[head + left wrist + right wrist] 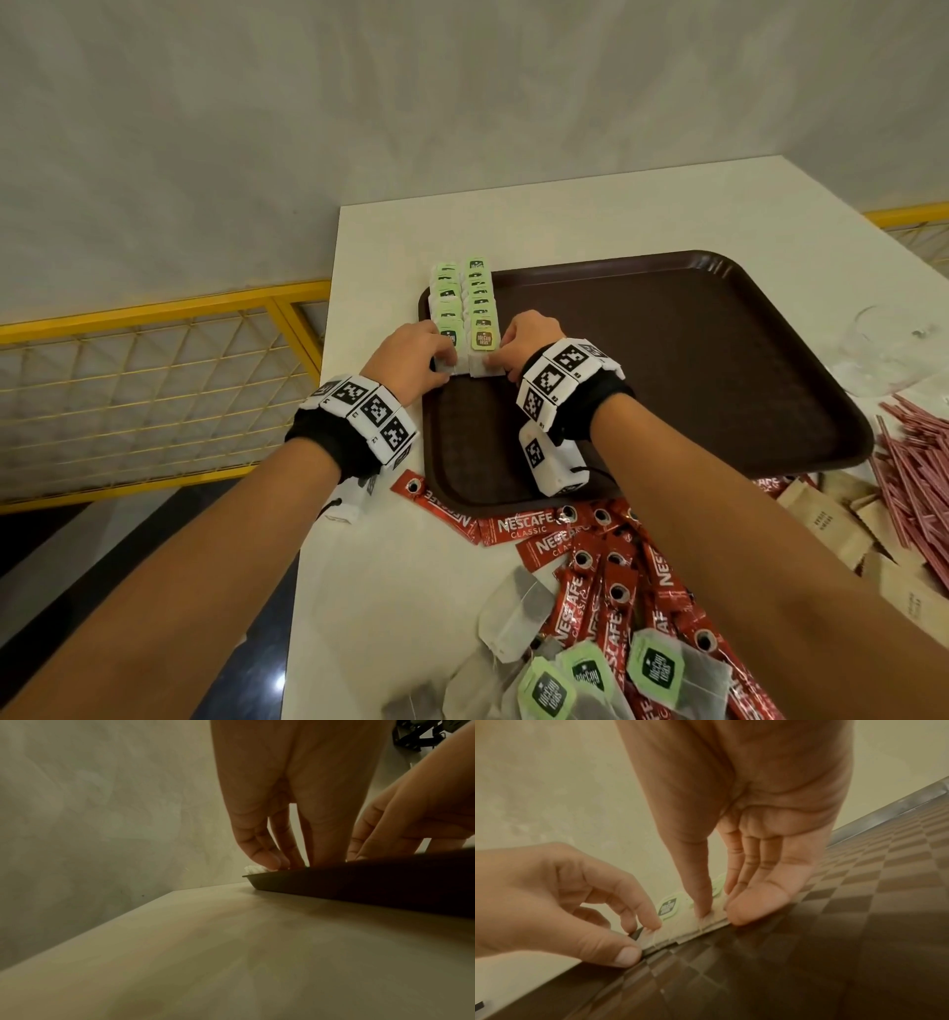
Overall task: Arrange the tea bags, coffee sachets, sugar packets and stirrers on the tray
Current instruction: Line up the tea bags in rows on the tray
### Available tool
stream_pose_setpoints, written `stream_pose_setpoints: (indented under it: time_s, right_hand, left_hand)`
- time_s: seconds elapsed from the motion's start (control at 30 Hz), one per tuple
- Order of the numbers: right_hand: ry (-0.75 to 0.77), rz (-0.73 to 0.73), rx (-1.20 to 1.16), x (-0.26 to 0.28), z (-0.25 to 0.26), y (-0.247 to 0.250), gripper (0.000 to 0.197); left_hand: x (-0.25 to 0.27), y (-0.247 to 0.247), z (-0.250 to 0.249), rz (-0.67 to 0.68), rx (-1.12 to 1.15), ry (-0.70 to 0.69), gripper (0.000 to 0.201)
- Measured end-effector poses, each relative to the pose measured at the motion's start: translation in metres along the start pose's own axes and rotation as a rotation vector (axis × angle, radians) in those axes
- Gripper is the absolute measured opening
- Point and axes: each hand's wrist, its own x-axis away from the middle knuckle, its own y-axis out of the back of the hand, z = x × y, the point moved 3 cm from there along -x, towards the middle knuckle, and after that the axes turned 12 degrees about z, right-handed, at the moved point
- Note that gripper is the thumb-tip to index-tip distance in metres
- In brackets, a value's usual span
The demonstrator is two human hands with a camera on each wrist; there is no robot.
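Only tea bags (464, 303) (overlapping) on tray (667, 360)

One tray (693, 360), two rows of tea bags (464, 303), two hands.

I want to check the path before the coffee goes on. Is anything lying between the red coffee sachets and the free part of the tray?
Nothing visible does. The coffee sachets lie against the tray near edge, and its brown floor there is bare.
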Motion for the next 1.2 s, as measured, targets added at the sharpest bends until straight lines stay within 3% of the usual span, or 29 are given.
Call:
stream_pose_setpoints:
  time_s: [0.4, 0.57, 0.8, 1.03, 1.2]
  right_hand:
    - [-0.011, -0.018, -0.027, -0.003, -0.001, 0.002, 0.033]
    - [-0.007, -0.043, -0.021, -0.003, 0.000, 0.000, 0.032]
    - [0.007, -0.048, 0.013, 0.002, -0.001, 0.003, 0.032]
    - [0.151, -0.123, 0.056, 0.043, 0.009, 0.022, 0.035]
    - [0.271, 0.041, 0.066, 0.094, 0.006, 0.016, 0.026]
  left_hand:
    - [0.000, 0.000, 0.002, 0.029, -0.053, -0.016, 0.018]
    - [-0.002, -0.001, 0.000, 0.040, -0.079, -0.012, 0.035]
    - [0.002, 0.001, -0.002, 0.030, -0.084, -0.004, 0.039]
    - [0.030, 0.014, -0.018, -0.104, 0.038, -0.063, 0.037]
    - [0.075, 0.014, -0.052, -0.078, 0.193, -0.113, 0.038]
